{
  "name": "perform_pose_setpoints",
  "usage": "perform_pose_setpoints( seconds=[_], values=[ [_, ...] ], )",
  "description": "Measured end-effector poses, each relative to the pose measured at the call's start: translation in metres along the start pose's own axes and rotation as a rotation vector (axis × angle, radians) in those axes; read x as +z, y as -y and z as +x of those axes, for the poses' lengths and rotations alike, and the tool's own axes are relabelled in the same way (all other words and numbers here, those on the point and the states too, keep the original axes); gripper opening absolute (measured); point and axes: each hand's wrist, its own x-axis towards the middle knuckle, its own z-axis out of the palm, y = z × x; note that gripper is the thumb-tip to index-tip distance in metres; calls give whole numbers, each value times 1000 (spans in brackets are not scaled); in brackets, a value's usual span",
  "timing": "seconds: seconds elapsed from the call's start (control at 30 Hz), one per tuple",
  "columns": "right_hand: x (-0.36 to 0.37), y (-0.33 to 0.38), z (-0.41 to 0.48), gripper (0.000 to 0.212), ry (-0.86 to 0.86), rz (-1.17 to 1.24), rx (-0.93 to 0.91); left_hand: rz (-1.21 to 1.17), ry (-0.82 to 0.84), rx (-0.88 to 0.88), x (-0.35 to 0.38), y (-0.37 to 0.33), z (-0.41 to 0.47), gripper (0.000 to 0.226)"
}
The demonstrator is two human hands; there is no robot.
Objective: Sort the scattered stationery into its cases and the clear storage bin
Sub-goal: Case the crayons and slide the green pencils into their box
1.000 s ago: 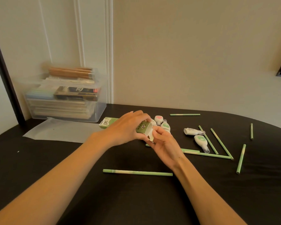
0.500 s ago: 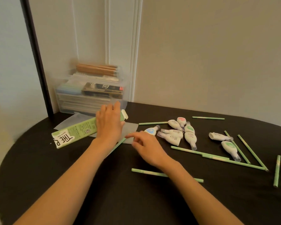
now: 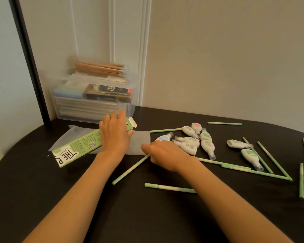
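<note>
A long green pencil box (image 3: 77, 148) lies on the black table (image 3: 25, 190), its end flap open toward the clear storage bin (image 3: 93, 95). My left hand (image 3: 115, 134) rests on the box's open end, fingers wrapped over its top. My right hand (image 3: 162, 153) pinches the upper end of a green pencil (image 3: 130, 170) that slants down to the left. Several more green pencils, such as the one (image 3: 170, 188) under my right forearm, lie scattered. Several white correction tapes (image 3: 191, 142) sit beside my right hand.
The clear bin at the back left holds flat packs, with brown pencils (image 3: 100, 68) on top. A translucent sheet (image 3: 139, 142) lies under the box. Two more correction tapes (image 3: 249, 155) and green pencils (image 3: 272, 158) spread toward the table's right edge.
The camera swung left. The green box went from held in both hands to lying flat on the table under my left hand. My right hand left the box and took a pencil.
</note>
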Motion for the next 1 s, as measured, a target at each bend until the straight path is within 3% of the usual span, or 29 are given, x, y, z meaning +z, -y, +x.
perform_pose_setpoints(
  seconds=[0.17,0.3,0.37,0.47,0.53,0.77,1.0],
  values=[
    [6,-14,-15,23,-168,70,108,-124,-23,38,0,-15,-6,46],
    [11,-40,-39,23,-422,204,292,-231,-36,80,-3,-33,-8,46],
    [14,-50,-49,18,-622,631,494,-261,-12,126,-1,-45,-11,47],
    [14,-62,-63,32,-869,1585,662,-310,32,238,6,-67,-19,48],
    [12,-72,-77,34,-919,1875,673,-345,35,287,11,-81,-23,48],
    [13,-84,-88,29,-892,2021,535,-346,73,403,21,-98,-36,51],
    [14,-60,-77,21,-542,1617,504,-384,72,462,23,-100,-43,51]
  ],
)
